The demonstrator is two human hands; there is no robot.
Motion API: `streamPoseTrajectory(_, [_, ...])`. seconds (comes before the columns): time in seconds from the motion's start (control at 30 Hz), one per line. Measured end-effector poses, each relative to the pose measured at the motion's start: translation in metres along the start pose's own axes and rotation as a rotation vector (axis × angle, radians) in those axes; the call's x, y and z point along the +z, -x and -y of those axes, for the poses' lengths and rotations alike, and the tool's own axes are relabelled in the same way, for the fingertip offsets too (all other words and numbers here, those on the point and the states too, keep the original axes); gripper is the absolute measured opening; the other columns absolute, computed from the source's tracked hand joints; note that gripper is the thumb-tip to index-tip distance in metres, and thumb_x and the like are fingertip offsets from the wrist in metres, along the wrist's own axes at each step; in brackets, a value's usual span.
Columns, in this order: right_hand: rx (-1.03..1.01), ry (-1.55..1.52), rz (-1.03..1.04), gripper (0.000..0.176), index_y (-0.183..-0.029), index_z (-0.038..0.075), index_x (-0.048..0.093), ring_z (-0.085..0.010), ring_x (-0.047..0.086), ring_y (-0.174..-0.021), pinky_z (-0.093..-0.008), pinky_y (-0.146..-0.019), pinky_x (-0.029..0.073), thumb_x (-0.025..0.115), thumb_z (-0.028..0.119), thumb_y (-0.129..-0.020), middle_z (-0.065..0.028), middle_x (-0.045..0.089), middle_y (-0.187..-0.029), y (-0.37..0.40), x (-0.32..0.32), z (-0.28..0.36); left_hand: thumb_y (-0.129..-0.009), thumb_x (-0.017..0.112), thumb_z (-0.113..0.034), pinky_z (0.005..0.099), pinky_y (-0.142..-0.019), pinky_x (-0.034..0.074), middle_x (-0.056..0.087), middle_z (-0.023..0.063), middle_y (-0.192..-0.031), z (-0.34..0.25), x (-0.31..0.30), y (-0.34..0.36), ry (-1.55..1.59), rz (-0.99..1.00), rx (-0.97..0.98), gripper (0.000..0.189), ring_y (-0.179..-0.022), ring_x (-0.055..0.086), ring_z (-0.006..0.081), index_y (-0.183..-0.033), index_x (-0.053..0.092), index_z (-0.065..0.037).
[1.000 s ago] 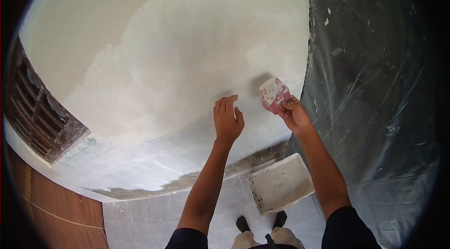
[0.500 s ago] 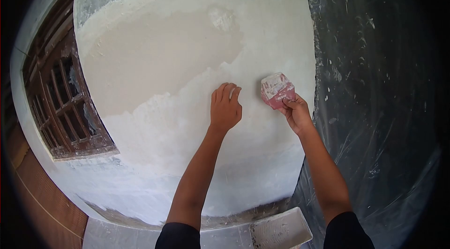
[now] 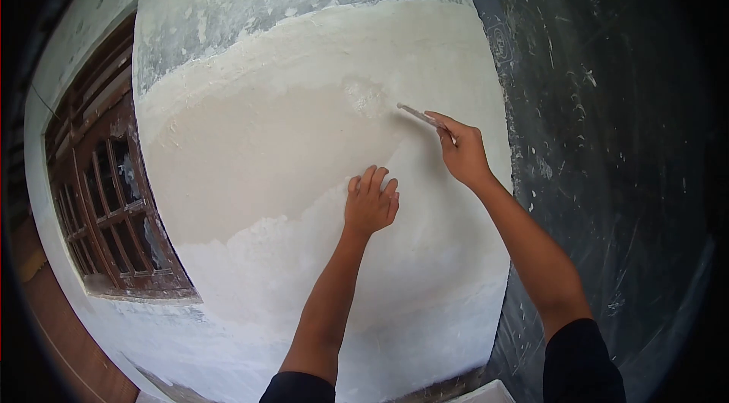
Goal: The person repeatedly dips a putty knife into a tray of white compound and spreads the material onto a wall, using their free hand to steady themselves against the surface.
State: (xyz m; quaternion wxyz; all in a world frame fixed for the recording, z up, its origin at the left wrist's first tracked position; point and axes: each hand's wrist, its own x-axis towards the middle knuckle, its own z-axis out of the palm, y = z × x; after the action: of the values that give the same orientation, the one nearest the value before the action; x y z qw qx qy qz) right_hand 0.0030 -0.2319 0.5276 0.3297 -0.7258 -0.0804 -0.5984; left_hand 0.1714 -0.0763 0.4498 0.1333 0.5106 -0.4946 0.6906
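Observation:
My right hand (image 3: 465, 151) grips a thin, flat putty scraper (image 3: 419, 114), seen edge-on, its red face turned out of sight. The scraper's tip points up and left over the plastered wall (image 3: 448, 46), close to a rough whitish spot (image 3: 366, 97). A smooth beige putty area (image 3: 243, 156) spreads across the wall to the left, with a ragged lower border against whiter plaster. My left hand (image 3: 370, 204) is at that border, fingers apart and slightly bent, with nothing in it.
A brown wooden window frame with bars (image 3: 114, 190) is set in the wall at the left. To the right hangs a dark sheet (image 3: 600, 137) spattered with white. A pale tray's rim (image 3: 490, 394) shows at the bottom edge.
My right hand has raised the scraper and turned it from face-on to edge-on, near the rough spot. The view has tilted upward, so the tray has mostly left the frame.

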Motion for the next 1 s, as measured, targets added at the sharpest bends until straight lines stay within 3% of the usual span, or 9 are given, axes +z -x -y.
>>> streamPoseTrajectory(0.07, [-0.488, 0.235, -0.084, 0.045, -0.122, 0.003, 0.061, -0.0304, 0.064, -0.106, -0.0345, -0.093, 0.051, 0.055, -0.012, -0.08, -0.0177, 0.066, -0.114, -0.012, 0.008, -0.008, -0.08, 0.061, -0.024, 0.0443, -0.095, 0.028, 0.05, 0.009, -0.12, 0.001, 0.002, -0.001, 0.006, -0.02, 0.01, 0.033, -0.12, 0.044, 0.0268, -0.11, 0.053, -0.013])
streamPoseTrajectory(0.27, [-0.75, 0.675, -0.142, 0.053, -0.124, 0.005, 0.06, -0.0315, 0.054, -0.123, -0.0401, -0.102, 0.047, 0.06, -0.01, -0.073, -0.0153, 0.06, -0.127, -0.024, 0.025, -0.025, -0.082, 0.06, -0.023, 0.0413, -0.091, 0.03, 0.052, 0.0095, -0.117, 0.0, 0.002, -0.002, 0.007, -0.051, -0.044, 0.03, -0.112, 0.047, 0.0259, -0.109, 0.052, -0.014])
streamPoseTrajectory(0.4, [-0.845, 0.73, -0.193, 0.048, -0.123, 0.001, 0.06, -0.0337, 0.055, -0.12, -0.0419, -0.102, 0.046, 0.061, -0.004, -0.075, -0.0159, 0.06, -0.125, -0.026, 0.042, -0.043, -0.081, 0.06, -0.023, 0.0413, -0.091, 0.03, 0.052, 0.0095, -0.117, 0.0, 0.0, -0.001, 0.003, -0.024, -0.046, 0.03, -0.111, 0.047, 0.0257, -0.108, 0.051, -0.013])
streamPoseTrajectory(0.57, [-0.992, 1.075, -0.222, 0.041, -0.117, -0.002, 0.063, -0.0347, 0.059, -0.111, -0.0422, -0.095, 0.049, 0.06, 0.008, -0.078, -0.0164, 0.061, -0.121, -0.026, 0.054, -0.044, -0.078, 0.062, -0.022, 0.0445, -0.091, 0.03, 0.051, 0.0098, -0.115, 0.0, 0.0, -0.001, 0.024, 0.007, -0.066, 0.032, -0.112, 0.046, 0.0282, -0.105, 0.051, -0.01])
streamPoseTrajectory(0.67, [-0.998, 1.189, -0.198, 0.039, -0.115, -0.001, 0.064, -0.0341, 0.059, -0.111, -0.0407, -0.091, 0.049, 0.059, 0.011, -0.078, -0.0154, 0.06, -0.124, -0.019, 0.043, -0.044, -0.078, 0.063, -0.022, 0.0442, -0.091, 0.03, 0.051, 0.0097, -0.114, 0.0, 0.0, -0.001, 0.038, -0.015, -0.075, 0.031, -0.112, 0.046, 0.0279, -0.105, 0.052, -0.01])
streamPoseTrajectory(0.8, [-0.975, 1.091, -0.224, 0.039, -0.114, -0.001, 0.062, -0.031, 0.06, -0.107, -0.0408, -0.089, 0.046, 0.061, 0.005, -0.076, -0.0132, 0.062, -0.119, -0.006, 0.01, -0.032, -0.078, 0.063, -0.022, 0.0439, -0.09, 0.03, 0.051, 0.0097, -0.114, 0.001, 0.003, 0.0, 0.038, -0.038, -0.053, 0.032, -0.111, 0.046, 0.0278, -0.105, 0.052, -0.01])
streamPoseTrajectory(0.9, [-0.54, 0.697, -0.228, 0.042, -0.112, 0.002, 0.056, -0.0265, 0.061, -0.094, -0.042, -0.085, 0.04, 0.058, -0.011, -0.072, -0.0109, 0.064, -0.103, -0.016, -0.005, -0.006, -0.077, 0.063, -0.021, 0.0437, -0.089, 0.03, 0.051, 0.0098, -0.113, 0.0, 0.003, -0.001, 0.037, -0.007, -0.043, 0.034, -0.111, 0.046, 0.0278, -0.107, 0.051, -0.011])
streamPoseTrajectory(0.93, [-0.538, 0.697, -0.228, 0.042, -0.112, 0.002, 0.056, -0.0265, 0.061, -0.094, -0.042, -0.085, 0.04, 0.058, -0.011, -0.072, -0.0109, 0.064, -0.103, -0.025, -0.007, 0.006, -0.077, 0.063, -0.021, 0.0436, -0.089, 0.031, 0.051, 0.0097, -0.112, 0.0, 0.003, -0.002, 0.038, -0.02, -0.041, 0.034, -0.111, 0.046, 0.0278, -0.107, 0.05, -0.011])
streamPoseTrajectory(1.0, [-0.313, 0.609, -0.14, 0.033, -0.11, 0.003, 0.056, -0.0302, 0.06, -0.098, -0.0429, -0.086, 0.042, 0.055, -0.01, -0.079, -0.0128, 0.063, -0.108, -0.044, -0.01, 0.026, -0.077, 0.063, -0.02, 0.0436, -0.089, 0.031, 0.051, 0.0096, -0.112, 0.0, 0.003, -0.001, 0.041, -0.025, -0.042, 0.035, -0.11, 0.046, 0.0278, -0.107, 0.05, -0.011])
